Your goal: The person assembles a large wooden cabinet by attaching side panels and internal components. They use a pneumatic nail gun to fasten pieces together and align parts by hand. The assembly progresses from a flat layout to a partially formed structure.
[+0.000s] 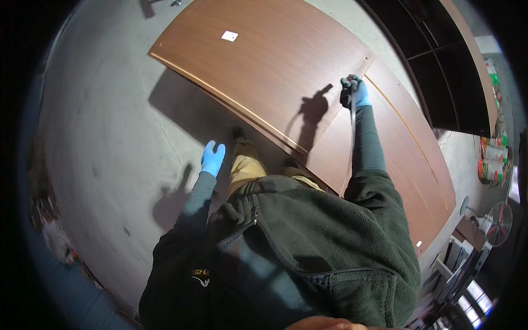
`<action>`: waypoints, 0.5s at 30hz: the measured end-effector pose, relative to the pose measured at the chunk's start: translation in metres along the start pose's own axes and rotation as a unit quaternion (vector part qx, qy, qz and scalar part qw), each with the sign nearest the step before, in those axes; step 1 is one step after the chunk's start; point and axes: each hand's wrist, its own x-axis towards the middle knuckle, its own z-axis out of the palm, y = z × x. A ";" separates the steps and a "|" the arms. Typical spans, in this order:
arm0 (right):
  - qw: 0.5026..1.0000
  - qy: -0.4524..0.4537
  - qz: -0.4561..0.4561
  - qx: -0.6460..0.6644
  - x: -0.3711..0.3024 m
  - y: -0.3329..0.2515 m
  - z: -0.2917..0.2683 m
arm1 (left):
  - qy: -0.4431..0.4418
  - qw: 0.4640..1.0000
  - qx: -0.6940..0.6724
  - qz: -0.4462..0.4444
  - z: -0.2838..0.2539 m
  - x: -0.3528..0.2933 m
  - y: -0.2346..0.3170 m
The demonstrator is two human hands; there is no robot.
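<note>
My right hand, in a blue and dark glove, is closed around a small dark hand tool, mostly hidden by the fingers. From it a thin pale hose trails down along my forearm toward my waist. Both are above a large brown wood panel, where the hand and tool cast a dark shadow. A second brown panel adjoins it on the right, with a light groove along it. Off the panel's near edge, my left hand hangs over the grey floor in a blue glove, fingers apart, holding nothing.
A dark open cabinet stands beyond the panels at upper right. Several printed cans and a round fan are at the far right. A white label sits on the large panel. Grey concrete floor spreads to the left.
</note>
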 end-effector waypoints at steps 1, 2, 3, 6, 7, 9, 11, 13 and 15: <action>1.000 0.006 0.013 -0.027 0.002 -0.011 0.008 | 0.039 0.999 -0.003 0.034 -0.010 0.028 0.017; 0.995 -0.040 -0.036 -0.081 -0.001 -0.003 0.016 | 0.004 0.996 0.052 0.073 -0.030 0.058 0.033; 0.999 -0.027 -0.005 -0.031 -0.016 0.004 0.012 | 0.000 0.991 0.087 0.102 -0.033 0.070 0.049; 0.974 -0.001 0.155 -0.166 -0.058 0.094 0.026 | 0.010 0.970 0.184 0.159 -0.069 0.128 0.087; 0.949 -0.065 0.192 -0.243 -0.087 0.128 0.021 | 0.013 0.960 0.212 0.181 -0.077 0.141 0.095; 0.911 0.028 0.309 -0.273 -0.115 0.196 0.032 | 0.033 0.937 0.264 0.225 -0.089 0.169 0.110; 0.887 -0.052 0.330 -0.320 -0.128 0.223 0.044 | 0.057 0.913 0.303 0.267 -0.099 0.196 0.114; 0.913 -0.085 0.294 -0.270 -0.114 0.224 0.063 | 0.035 0.899 0.327 0.289 -0.107 0.216 0.114; 0.959 -0.001 0.227 -0.168 -0.084 0.207 0.084 | -0.028 0.891 0.345 0.293 -0.113 0.228 0.109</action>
